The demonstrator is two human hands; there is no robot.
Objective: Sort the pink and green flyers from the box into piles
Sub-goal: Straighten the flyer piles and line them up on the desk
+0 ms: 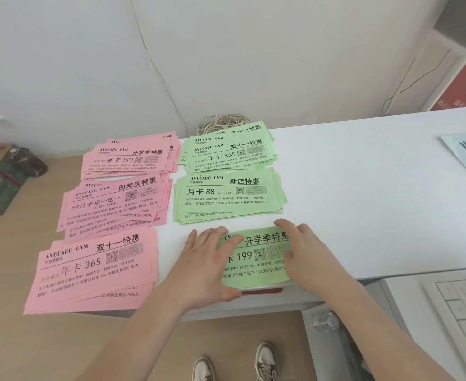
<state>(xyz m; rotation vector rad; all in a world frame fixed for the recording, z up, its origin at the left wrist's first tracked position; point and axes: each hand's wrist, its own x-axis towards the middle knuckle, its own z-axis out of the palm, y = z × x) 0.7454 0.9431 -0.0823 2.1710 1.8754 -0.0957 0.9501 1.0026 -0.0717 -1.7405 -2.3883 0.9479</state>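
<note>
The left grip (210, 265) lies flat and open, fingers spread on the left half of the nearest green flyer pile (256, 261), with the thumb tucked against the pile's near edge. The right grip (306, 254) is open too, its straight fingers laid over the pile's right side, so the stack sits between the two palms at the front edge of the white worktop (363, 188).

Beyond it, in the same column, lie a middle green pile (226, 198) and a far green pile (229, 151), each loosely fanned. To the left runs a column of three pink stacks: the near pink pile (94, 270), the middle pink pile (116, 204) and the far pink pile (133, 158) (all untidy, sheets slipping sideways).

A coil of cord (223, 123) rests just behind the far green pile against the wall. A keyboard (462, 312) shows at lower right, and the person's shoes (265, 361) stand on the wooden floor below.
</note>
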